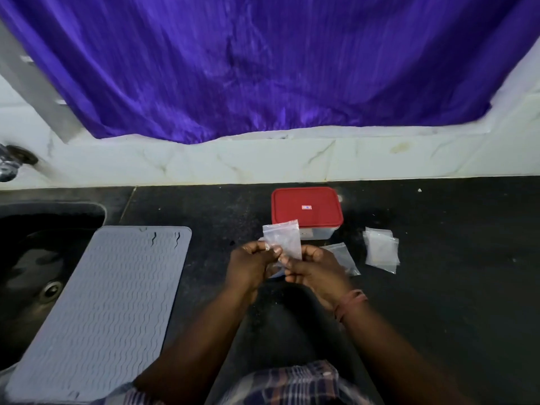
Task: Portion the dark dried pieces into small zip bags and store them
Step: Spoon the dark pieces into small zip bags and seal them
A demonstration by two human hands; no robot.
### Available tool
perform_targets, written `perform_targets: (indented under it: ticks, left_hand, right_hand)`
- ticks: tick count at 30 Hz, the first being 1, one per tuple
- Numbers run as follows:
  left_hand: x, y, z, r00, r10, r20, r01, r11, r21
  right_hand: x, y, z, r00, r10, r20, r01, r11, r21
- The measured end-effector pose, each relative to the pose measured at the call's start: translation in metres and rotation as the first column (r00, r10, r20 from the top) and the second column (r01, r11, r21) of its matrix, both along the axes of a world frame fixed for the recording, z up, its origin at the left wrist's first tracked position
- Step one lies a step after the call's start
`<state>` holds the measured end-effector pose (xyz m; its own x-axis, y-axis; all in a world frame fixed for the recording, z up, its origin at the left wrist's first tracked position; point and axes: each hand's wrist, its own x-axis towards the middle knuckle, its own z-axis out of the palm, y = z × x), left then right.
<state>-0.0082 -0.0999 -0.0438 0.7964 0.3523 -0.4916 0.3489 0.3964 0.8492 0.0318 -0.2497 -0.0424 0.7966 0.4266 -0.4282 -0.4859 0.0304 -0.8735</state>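
I hold a small clear zip bag (284,238) upright above the black counter, just in front of a plastic box with a red lid (306,206). My left hand (253,264) pinches the bag's lower left edge. My right hand (312,268) pinches its lower right edge, thumb and fingers curled. Whether the bag has anything inside cannot be made out. The red lid is on the box. Another clear bag (342,258) lies flat right of my right hand. A small stack of clear bags (381,249) lies further right. No dark dried pieces are visible.
A grey ribbed mat (111,302) lies on the left, partly over a dark sink (38,258). A tap (11,162) sticks out at the far left. A white tiled wall and a purple curtain (263,68) stand behind the black counter (453,287).
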Motion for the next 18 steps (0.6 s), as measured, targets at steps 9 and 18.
perform_targets:
  ticks: [9, 18]
  left_hand:
    - [0.018, -0.056, -0.020, 0.973, -0.165, -0.162, 0.174, 0.984, 0.046]
    - [0.059, -0.115, -0.037, 0.957, -0.216, -0.195, 0.208, 0.976, -0.062]
  right_hand:
    - [-0.002, -0.052, -0.032, 0.968, -0.194, -0.158, 0.181, 0.979, -0.094]
    - [0.021, -0.101, -0.056, 0.850, -0.485, -0.204, 0.484, 0.873, -0.056]
